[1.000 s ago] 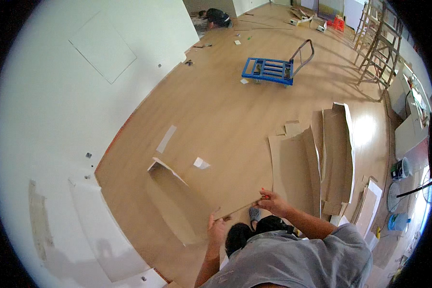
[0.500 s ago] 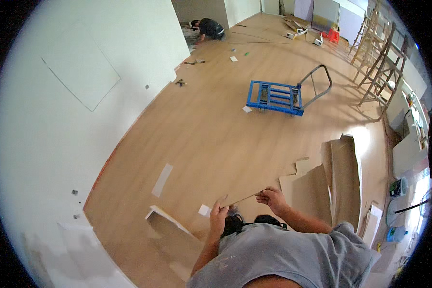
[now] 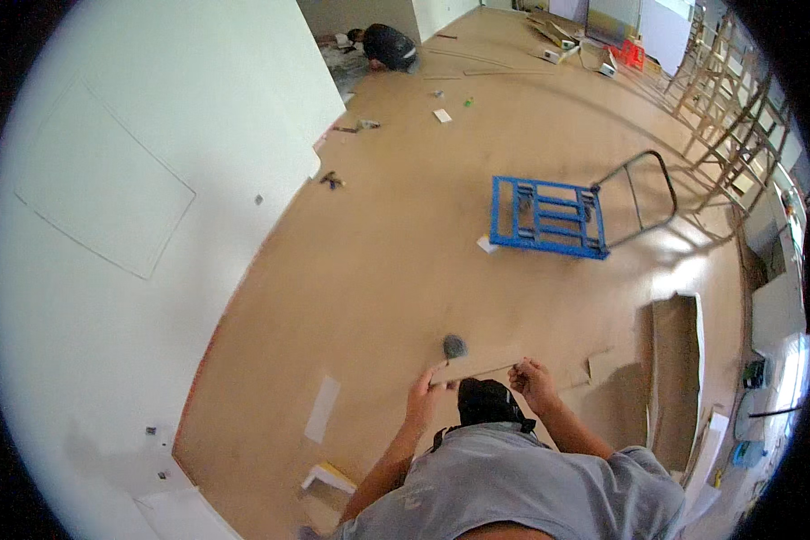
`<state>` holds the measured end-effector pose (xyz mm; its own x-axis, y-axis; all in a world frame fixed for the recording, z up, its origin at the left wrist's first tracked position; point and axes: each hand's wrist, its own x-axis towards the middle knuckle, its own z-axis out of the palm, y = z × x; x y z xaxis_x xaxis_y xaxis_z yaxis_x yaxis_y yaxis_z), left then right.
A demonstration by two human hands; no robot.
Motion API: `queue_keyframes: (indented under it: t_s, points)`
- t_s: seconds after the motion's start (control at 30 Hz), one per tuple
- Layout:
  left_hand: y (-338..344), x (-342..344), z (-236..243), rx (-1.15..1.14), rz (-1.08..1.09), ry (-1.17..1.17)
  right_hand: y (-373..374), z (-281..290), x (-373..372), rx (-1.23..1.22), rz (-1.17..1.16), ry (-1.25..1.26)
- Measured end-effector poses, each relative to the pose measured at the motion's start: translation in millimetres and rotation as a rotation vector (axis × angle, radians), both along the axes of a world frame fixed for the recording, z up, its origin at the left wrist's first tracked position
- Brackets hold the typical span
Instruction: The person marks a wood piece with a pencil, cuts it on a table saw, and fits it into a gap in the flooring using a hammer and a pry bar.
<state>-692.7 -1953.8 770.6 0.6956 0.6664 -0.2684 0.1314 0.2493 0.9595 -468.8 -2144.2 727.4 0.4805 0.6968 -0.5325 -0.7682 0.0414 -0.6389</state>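
Stretched between my two hands is a thin brown strip [image 3: 481,373], held roughly level in front of my body. My left hand [image 3: 423,394] closes on one end, its fingers and thumb around the strip. At the other end, my right hand [image 3: 535,383] pinches it. Whether the strip is wood or cardboard cannot be made out. Just beyond my left hand a dark grey shoe [image 3: 455,346] shows on the wood-toned floor [image 3: 396,270]. Below the hands are my dark trousers [image 3: 490,403].
A blue platform trolley [image 3: 562,251] stands ahead. Long cardboard [image 3: 673,378] lies at right, a white strip [image 3: 321,409] at left. A white wall [image 3: 153,180] runs along the left. Wooden stepladders [image 3: 733,126] stand far right. Another person [image 3: 390,47] crouches at the back.
The view has shifted forward, and the trolley and cardboard sit lower and further right in it. A shoe now shows clearly beyond my hands. Both hands keep hold of the strip.
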Motion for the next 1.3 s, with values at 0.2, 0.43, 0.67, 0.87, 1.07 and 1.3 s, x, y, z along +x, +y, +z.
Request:
queue_keyframes:
  t_s: [0.2,0.43,0.67,0.87,1.07,1.3]
  points:
    - [152.4,56.0,51.9,-0.01,0.264,-0.039,243.8,34.2,71.1,-0.136,0.085,0.055]
    - [333.6,154.4,36.8,0.188,0.372,-0.022,461.0,25.7,163.6,-0.212,0.074,-0.111]
    - [563.2,235.9,-24.0,0.166,0.276,0.025,602.1,-28.7,289.3,-0.377,-0.06,-0.298]
    - [760.5,320.4,-11.5,0.188,0.159,-0.008,610.4,-80.4,398.5,-0.759,-0.027,-0.516]
    - [908.6,406.3,8.0,-0.006,0.021,-0.013,720.7,-60.5,439.3,-0.635,-0.113,-0.348]
    - [1044.1,515.3,-24.6,0.028,0.025,0.066,1001.6,-73.2,546.8,-0.374,0.269,-0.355]
